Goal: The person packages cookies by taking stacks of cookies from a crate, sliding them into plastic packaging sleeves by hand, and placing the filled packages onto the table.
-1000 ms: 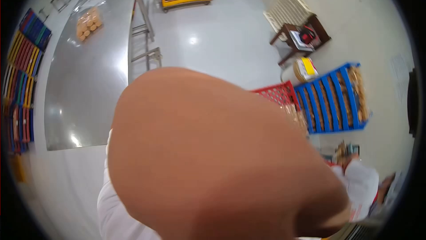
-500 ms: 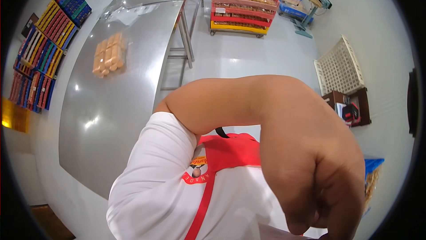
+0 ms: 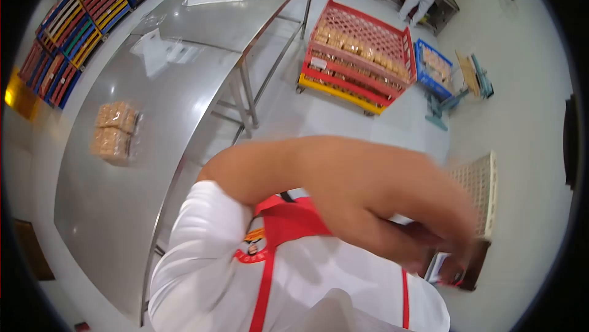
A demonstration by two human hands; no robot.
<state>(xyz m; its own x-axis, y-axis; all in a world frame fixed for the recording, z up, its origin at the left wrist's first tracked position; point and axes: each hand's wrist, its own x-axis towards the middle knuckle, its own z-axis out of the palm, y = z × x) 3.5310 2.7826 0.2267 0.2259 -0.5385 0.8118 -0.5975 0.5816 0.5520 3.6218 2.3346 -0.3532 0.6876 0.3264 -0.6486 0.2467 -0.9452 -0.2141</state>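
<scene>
Left hand [image 3: 380, 191] is hanging, blurred, before the chest, nearest the red apron [image 3: 294, 224], which is lying over a white shirt [image 3: 350, 264]. Fingers are bending inward; cannot tell whether they are gripping anything. Bread packs [image 3: 112, 131] are resting on the left table [image 3: 123, 209]. Crate stack [image 3: 350, 86] is standing farther right; cream crate [image 3: 483, 178], near right.

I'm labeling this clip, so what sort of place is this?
Probably a bakery or food packing room: tan, clear-wrapped food packs sit on a steel table, a red crate holds rows of similar-looking goods, and stacked colored crates stand beyond the table.
</scene>
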